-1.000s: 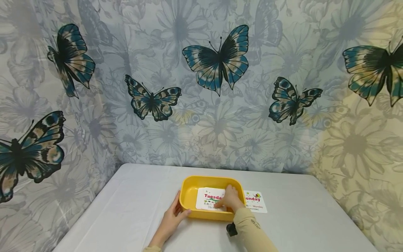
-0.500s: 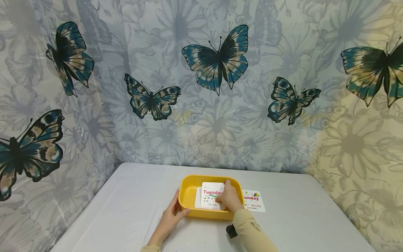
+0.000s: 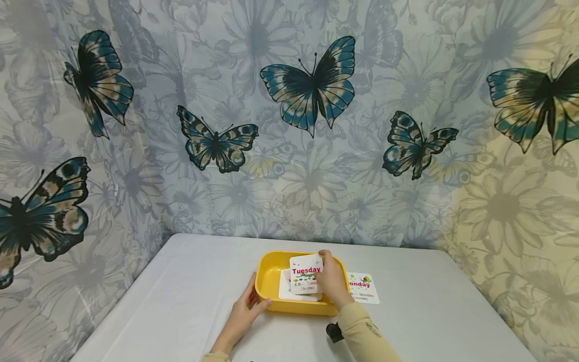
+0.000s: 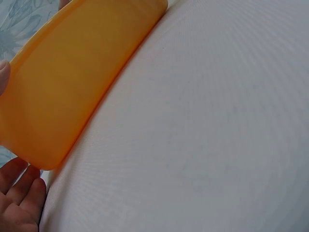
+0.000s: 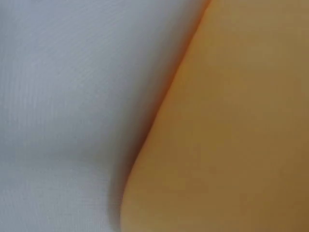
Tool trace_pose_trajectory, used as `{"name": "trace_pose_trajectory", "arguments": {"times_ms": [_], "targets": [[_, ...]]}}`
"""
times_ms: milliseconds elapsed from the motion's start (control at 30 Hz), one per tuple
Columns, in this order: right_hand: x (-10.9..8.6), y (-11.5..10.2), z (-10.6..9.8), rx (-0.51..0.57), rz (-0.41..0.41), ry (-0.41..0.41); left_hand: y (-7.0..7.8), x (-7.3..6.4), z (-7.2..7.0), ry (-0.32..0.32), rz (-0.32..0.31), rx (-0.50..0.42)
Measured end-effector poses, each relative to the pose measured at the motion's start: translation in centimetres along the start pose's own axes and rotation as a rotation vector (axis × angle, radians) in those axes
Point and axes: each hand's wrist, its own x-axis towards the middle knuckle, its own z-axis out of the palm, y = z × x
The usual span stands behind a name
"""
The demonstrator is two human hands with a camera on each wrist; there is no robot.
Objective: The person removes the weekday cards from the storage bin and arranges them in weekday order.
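- Under everything, a white worktop [image 3: 181,301], with faint creases in its cloth and with rounded far corners.
- Behind the far edge, and rising also at left and at right, a wall covering [image 3: 312,186] printed with big pale flowers in grey lines.
- On this covering, several dark butterflies in blue, black and cream; high at the centre, a large butterfly [image 3: 314,83] with open wings.
- Over the left and the centre of the room, a cool bluish light; over the right side, a warm yellowish one.
- Near the middle of the worktop, a yellow box [image 3: 298,306], without lid, round at the corners, standing upright.
- At the left end of the box, the left hand [image 3: 244,309]: gripping there, with the thumb at the front and the fingers around the left side.
- Over the right part of the box, the right hand [image 3: 333,279]: pinching the Tuesday card [image 3: 299,275] at its right edge.
- Below the Tuesday card, inside the box, another white card [image 3: 284,289], mostly covered; hard to tell its words.
- To the right of the box, flat on the worktop, the Monday card [image 3: 363,288], partly hidden; impossible to tell whether touching the box.
- At the right wrist, by a beige sleeve [image 3: 366,332], a small black object [image 3: 334,333].
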Motion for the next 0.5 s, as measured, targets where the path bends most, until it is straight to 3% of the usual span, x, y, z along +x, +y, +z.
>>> {"name": "trace_pose_trajectory", "arguments": {"times_ms": [500], "targets": [[-1.5, -0.1, -3.3, 0.174, -0.079, 0.022, 0.2, 0.0, -0.1, -0.009, -0.021, 0.01]]}}
